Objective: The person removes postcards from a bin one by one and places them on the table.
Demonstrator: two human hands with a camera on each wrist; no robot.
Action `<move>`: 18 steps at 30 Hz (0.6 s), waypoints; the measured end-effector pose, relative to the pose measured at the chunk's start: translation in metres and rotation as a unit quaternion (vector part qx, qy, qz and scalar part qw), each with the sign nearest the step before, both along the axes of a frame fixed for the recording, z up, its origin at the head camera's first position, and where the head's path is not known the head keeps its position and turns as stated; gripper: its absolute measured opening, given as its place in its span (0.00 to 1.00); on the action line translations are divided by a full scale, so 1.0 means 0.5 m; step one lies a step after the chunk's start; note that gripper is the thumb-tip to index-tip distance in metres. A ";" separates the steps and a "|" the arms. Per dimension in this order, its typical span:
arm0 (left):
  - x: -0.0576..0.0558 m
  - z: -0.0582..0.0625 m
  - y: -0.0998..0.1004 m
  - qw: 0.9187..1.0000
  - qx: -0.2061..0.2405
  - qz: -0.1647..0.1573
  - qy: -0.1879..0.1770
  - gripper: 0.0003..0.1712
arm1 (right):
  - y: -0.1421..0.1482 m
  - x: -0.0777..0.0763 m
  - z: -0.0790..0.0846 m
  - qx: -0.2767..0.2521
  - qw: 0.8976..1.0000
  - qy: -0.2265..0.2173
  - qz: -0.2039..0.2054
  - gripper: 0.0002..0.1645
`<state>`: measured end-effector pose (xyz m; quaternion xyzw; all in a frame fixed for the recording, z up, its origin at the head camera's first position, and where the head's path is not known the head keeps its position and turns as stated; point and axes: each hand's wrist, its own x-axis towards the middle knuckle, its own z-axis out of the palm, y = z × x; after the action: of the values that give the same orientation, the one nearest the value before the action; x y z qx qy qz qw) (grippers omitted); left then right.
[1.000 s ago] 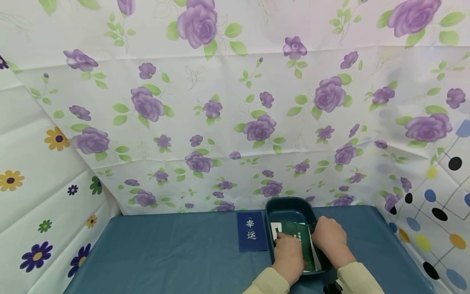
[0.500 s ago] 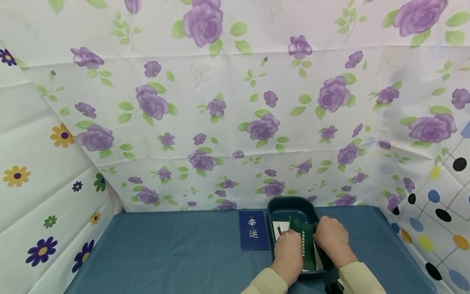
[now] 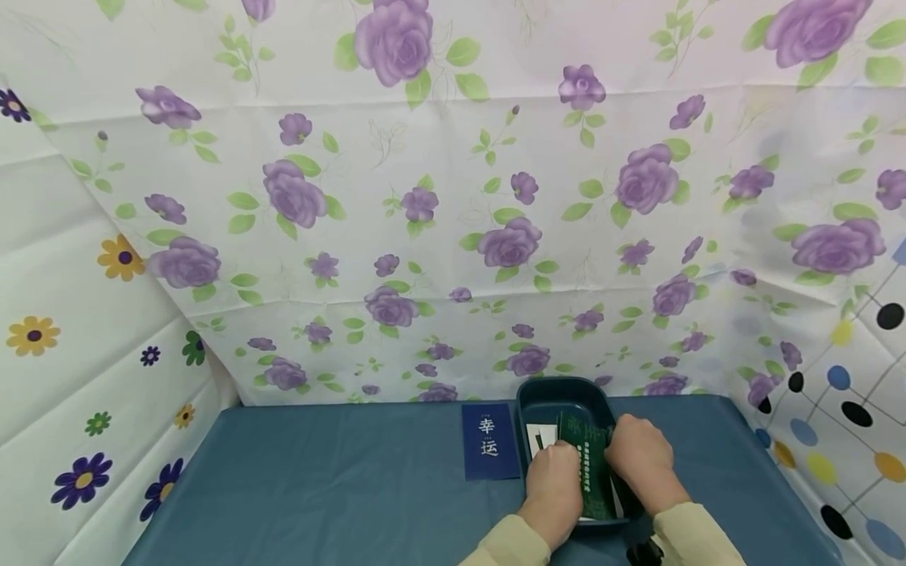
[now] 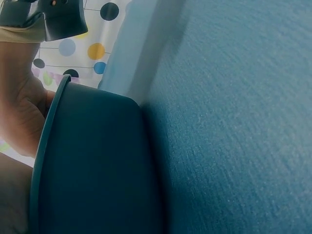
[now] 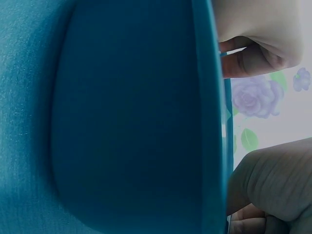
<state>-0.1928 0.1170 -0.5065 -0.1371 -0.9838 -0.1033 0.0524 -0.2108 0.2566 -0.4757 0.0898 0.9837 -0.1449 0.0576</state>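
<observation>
Here we are with the green booklet (image 3: 597,487) inside the dark teal tray (image 3: 559,393), and the left hand (image 3: 554,489) has its fingers curled down by the booklet's left edge, pinching it by the look of things. Over on the other side the right hand (image 3: 642,457) is bunched at the booklet's right edge, just by the rim; its fingertips are hidden, so we cannot tell whether it grips the booklet, the tray wall or both.

What could spoil this? We reckon that if the two hands pull unevenly, the cover creases or a corner slips away. That white sheet (image 3: 541,432) shows under the booklet on the left, and it could drag along or fold if the fingers catch both layers. A hard lift against the wall, we judge, could tip or slide the tray too.

Around the work, we have the blue booklet (image 3: 490,460) flat on the table (image 3: 340,472), just left of the tray, where a straying left sleeve (image 3: 515,541) could nudge it. The tray's raised sides stand in the way of any sideways move, and behind it all the flowered sheet (image 3: 432,322) closes off the far edge.
</observation>
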 end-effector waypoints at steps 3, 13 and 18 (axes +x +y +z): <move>0.000 0.000 -0.001 1.000 0.001 0.000 0.000 0.10 | 0.000 0.000 -0.001 -0.003 1.000 0.000 -0.001 0.06; 0.005 0.007 -0.004 0.999 -0.025 -0.010 0.023 0.09 | 0.000 -0.003 -0.001 0.000 1.000 -0.005 -0.005 0.06; 0.007 0.009 -0.004 0.999 -0.039 -0.010 0.027 0.15 | 0.001 -0.002 -0.002 0.002 1.000 -0.003 -0.004 0.07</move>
<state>-0.1892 0.1148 -0.5019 -0.1518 -0.9838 -0.0618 0.0728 -0.2119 0.2570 -0.4769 0.0947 0.9834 -0.1427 0.0596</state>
